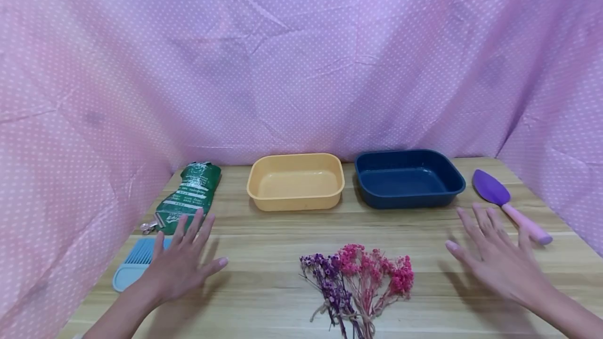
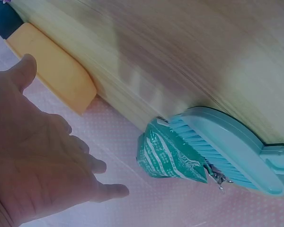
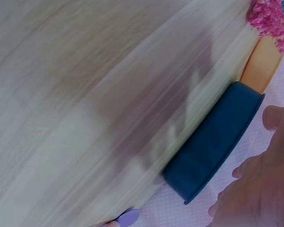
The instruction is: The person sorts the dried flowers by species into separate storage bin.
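My left hand (image 1: 181, 266) hovers over the table with its fingers spread, holding nothing. It is nearest to a light-blue brush (image 1: 136, 263), which it partly covers in the head view, and to a green printed packet (image 1: 193, 192) closed by a metal clip (image 1: 149, 225). On the other side my right hand (image 1: 497, 260), also spread and holding nothing, hangs above the wood near a spatula with a purple blade (image 1: 491, 187) and pink handle (image 1: 525, 224). Between the hands lies a bunch of dried purple and pink flowers (image 1: 363, 276) tied with twine; its stem ends are cut off by the frame.
A yellow rectangular tub (image 1: 297, 204) and a dark-blue tub (image 1: 410, 201) stand side by side at the back of the wooden table (image 1: 264, 255), with nothing seen inside. A pink dotted cloth (image 1: 301, 67) hangs behind and along both sides.
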{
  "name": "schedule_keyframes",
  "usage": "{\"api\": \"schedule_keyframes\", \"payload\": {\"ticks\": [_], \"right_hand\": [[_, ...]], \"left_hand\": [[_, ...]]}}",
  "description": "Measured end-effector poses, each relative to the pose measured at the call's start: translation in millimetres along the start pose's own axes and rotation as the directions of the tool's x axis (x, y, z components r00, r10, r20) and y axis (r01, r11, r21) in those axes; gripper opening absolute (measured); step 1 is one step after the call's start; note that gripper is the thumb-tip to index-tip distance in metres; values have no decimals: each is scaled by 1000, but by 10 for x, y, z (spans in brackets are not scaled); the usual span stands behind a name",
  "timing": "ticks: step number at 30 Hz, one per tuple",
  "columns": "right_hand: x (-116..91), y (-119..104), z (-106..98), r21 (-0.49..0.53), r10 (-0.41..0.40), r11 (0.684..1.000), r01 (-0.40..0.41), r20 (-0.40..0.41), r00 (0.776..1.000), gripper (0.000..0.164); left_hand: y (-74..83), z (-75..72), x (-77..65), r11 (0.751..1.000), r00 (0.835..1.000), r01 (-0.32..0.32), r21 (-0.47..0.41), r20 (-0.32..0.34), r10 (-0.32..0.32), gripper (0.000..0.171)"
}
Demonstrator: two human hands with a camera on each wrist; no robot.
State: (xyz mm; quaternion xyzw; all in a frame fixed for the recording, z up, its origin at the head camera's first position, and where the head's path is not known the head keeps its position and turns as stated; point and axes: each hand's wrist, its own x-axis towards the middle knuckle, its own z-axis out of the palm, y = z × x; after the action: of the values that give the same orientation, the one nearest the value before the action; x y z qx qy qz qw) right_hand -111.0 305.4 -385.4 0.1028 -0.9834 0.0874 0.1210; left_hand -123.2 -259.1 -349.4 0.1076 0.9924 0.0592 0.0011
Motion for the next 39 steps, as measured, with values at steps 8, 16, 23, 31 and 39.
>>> {"api": "schedule_keyframes", "payload": {"ticks": [8,16,23,31,39], "right_hand": [[-2,-150,-78,26,-3,1000,2,14,1000,81],[19,-318,-132,92,30,995,-30,6,1000,77],[2,-369,-138,166,63,983,-73,60,996,79],[-44,-436,-112,251,131,952,-173,173,976,79],[-87,-499,-73,285,156,933,-221,232,960,82]], "left_hand": [[62,9,70,1000,997,-23,4,-72,23,94],[178,-1,187,996,964,-53,-75,-263,32,86],[228,23,232,990,968,-40,-135,-250,5,85],[304,1,346,962,971,-11,-271,-235,-55,83],[320,-14,497,934,979,45,-354,-171,-112,78]]}}
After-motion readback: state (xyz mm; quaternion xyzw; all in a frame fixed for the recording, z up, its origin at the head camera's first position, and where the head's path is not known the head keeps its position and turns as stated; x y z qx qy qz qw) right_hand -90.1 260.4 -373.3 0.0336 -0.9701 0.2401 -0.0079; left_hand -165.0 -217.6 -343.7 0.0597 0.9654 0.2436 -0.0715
